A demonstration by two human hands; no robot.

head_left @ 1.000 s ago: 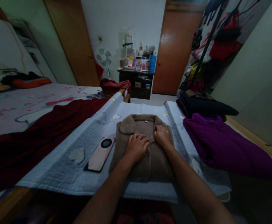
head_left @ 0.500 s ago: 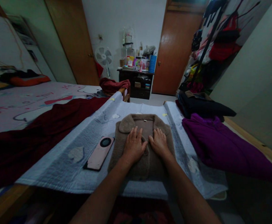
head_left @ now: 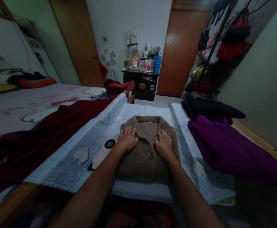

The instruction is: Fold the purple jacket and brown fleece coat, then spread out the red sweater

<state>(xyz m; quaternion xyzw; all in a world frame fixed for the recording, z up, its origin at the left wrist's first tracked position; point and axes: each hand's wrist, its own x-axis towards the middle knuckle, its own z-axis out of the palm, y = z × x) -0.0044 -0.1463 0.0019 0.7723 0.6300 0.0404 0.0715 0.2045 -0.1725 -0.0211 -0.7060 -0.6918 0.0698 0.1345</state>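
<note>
A brown fuzzy coat (head_left: 138, 161) lies folded into a rectangle, its collar at the far end and one round button showing at the front. My left hand (head_left: 128, 139) rests flat on the coat's left side, just below the collar, fingers stretched out. On the right side, my right hand (head_left: 164, 145) lies with its fingers extended over the lapel. Both palms press on the fabric and neither grips anything. Left of the coat is a pink phone (head_left: 101, 155) with a round black camera ring, partly hidden by my left forearm.
A pale blue quilted cloth (head_left: 64, 167) lies under the coat. Purple folded clothing (head_left: 223, 148) and a dark folded pile (head_left: 207, 106) sit on the right. A dark red garment (head_left: 50, 129) drapes over the bed (head_left: 40, 95) on the left. A fan (head_left: 108, 58) stands at the back.
My left hand has slid leftward across the coat, uncovering the button. My right hand stays on the right side, slightly shifted. The view has moved a little.
</note>
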